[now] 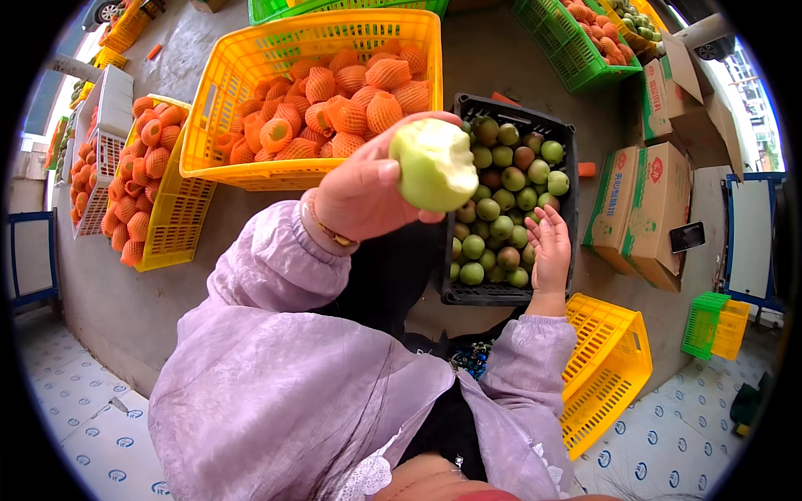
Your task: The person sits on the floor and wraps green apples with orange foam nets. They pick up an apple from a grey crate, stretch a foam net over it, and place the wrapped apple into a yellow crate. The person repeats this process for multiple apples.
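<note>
My left hand point(363, 181) grips a bitten green apple-like fruit point(432, 172), raised close to the camera. Its pale flesh shows along the top and right side. My right hand point(551, 244), palm partly turned up and fingers loosely spread, holds nothing that I can see. It hovers over the right side of a black plastic crate point(507, 297); whether it touches the fruit there is unclear. Several round green and reddish fruits point(501, 227) lie loose inside that crate. Left of it stands a yellow crate point(263, 181) full of fruits in orange foam net sleeves point(346, 116).
A tilted yellow crate point(175, 225) of sleeved fruit stands at left. Cardboard boxes point(658, 206) are at right, a phone point(687, 237) on one. Another yellow crate point(604, 369) lies by my right sleeve. A green crate point(564, 56) of sleeved fruit is at upper right.
</note>
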A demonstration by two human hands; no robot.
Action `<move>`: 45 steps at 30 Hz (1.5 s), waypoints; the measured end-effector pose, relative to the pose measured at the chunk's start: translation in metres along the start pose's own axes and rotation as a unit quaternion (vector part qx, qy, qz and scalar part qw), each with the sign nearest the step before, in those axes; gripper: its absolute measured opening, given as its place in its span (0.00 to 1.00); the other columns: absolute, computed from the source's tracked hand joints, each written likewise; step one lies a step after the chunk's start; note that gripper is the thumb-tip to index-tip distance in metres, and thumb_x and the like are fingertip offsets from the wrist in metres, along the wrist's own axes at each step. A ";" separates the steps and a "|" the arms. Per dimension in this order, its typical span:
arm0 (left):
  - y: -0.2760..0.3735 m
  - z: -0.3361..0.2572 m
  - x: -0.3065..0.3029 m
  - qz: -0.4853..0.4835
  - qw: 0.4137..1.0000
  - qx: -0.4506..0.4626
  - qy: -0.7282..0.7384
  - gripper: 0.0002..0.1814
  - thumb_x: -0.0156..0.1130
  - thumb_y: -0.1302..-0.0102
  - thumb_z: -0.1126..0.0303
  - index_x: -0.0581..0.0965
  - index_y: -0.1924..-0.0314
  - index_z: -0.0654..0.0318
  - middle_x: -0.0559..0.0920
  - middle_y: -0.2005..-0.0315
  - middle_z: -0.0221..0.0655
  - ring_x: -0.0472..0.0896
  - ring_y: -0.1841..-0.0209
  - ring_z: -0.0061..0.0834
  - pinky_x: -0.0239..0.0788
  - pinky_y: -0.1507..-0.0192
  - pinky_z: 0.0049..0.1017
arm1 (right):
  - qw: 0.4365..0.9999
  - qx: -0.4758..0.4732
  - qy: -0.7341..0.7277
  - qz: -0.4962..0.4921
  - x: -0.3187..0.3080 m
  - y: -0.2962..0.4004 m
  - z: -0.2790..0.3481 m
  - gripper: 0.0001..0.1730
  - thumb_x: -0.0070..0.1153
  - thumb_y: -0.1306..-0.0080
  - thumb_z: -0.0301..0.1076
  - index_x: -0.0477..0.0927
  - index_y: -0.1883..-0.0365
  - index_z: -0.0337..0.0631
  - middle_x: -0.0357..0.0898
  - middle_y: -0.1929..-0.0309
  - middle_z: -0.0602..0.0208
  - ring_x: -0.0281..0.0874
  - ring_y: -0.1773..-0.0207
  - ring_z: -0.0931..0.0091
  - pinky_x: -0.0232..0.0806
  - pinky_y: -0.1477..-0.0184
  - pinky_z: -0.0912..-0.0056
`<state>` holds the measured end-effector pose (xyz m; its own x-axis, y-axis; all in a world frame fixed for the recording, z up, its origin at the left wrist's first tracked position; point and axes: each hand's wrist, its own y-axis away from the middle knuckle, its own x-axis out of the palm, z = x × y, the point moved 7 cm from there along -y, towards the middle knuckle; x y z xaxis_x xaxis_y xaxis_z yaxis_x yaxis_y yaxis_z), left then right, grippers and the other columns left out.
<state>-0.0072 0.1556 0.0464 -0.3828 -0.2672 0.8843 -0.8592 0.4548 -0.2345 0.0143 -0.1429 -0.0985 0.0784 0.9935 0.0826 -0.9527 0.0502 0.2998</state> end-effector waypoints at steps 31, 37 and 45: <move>0.054 0.018 0.231 0.346 0.903 0.142 -0.212 0.33 0.68 0.43 0.49 0.76 0.52 0.75 0.75 0.64 0.42 0.74 0.64 0.39 0.66 0.60 0.30 | 0.994 0.031 -0.077 -0.076 -0.007 0.093 -0.033 0.17 0.49 0.27 0.32 0.72 0.41 0.40 0.77 0.47 0.68 0.78 0.52 0.79 0.69 0.51 0.78; 0.053 0.014 0.234 0.370 0.896 0.126 -0.213 0.27 0.64 0.36 0.58 0.75 0.53 0.83 0.77 0.65 0.50 0.80 0.67 0.44 0.74 0.68 0.31 | 0.993 0.030 -0.088 -0.079 -0.014 0.092 -0.033 0.17 0.48 0.26 0.33 0.72 0.41 0.40 0.75 0.46 0.68 0.77 0.50 0.79 0.68 0.48 0.77; 0.053 0.013 0.221 0.363 0.907 0.106 -0.185 0.29 0.70 0.39 0.55 0.78 0.53 0.77 0.79 0.64 0.44 0.79 0.65 0.37 0.73 0.64 0.30 | 0.994 0.030 -0.076 -0.074 -0.010 0.089 -0.031 0.17 0.49 0.27 0.34 0.72 0.41 0.41 0.76 0.46 0.69 0.76 0.49 0.80 0.66 0.47 0.76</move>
<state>-0.1416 0.1095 0.2240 -0.9283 -0.2460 0.2789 -0.3653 0.4624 -0.8080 -0.0800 -0.1452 -0.1024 0.2649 0.9485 0.1738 -0.9083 0.1849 0.3753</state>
